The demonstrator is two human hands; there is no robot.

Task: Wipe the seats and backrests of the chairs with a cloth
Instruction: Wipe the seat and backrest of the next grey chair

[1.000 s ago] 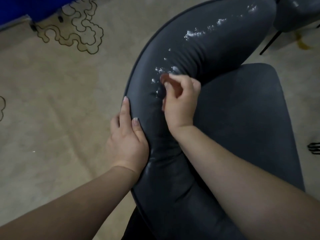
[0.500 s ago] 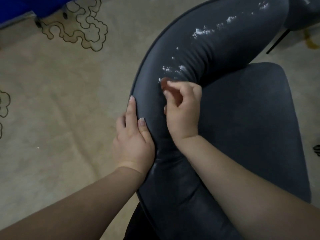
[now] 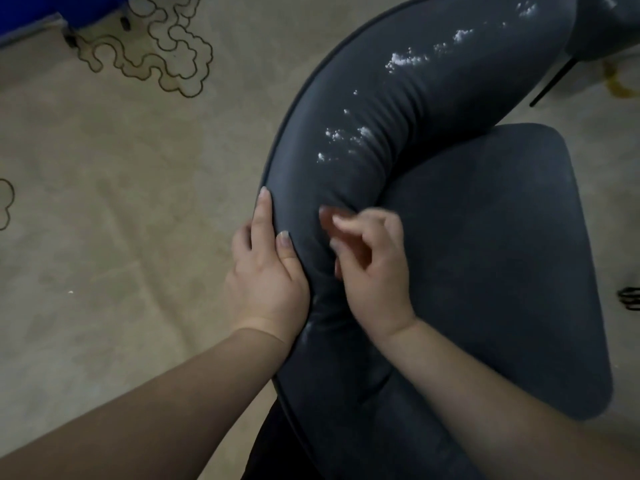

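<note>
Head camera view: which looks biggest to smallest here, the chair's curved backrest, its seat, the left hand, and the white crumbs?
1. backrest and seat: look alike in area, and the backrest lies nearer the camera, so I won't rank them.
2. left hand.
3. white crumbs, small scattered specks on the backrest.

No readable text, labels, brands, nos. or signs anywhere; only squiggly outline pattern on floor (image 3: 104,202), no lettering.

beige carpet (image 3: 104,271) with looping outline pattern (image 3: 162,46); blue object (image 3: 41,6) at top left.
</note>
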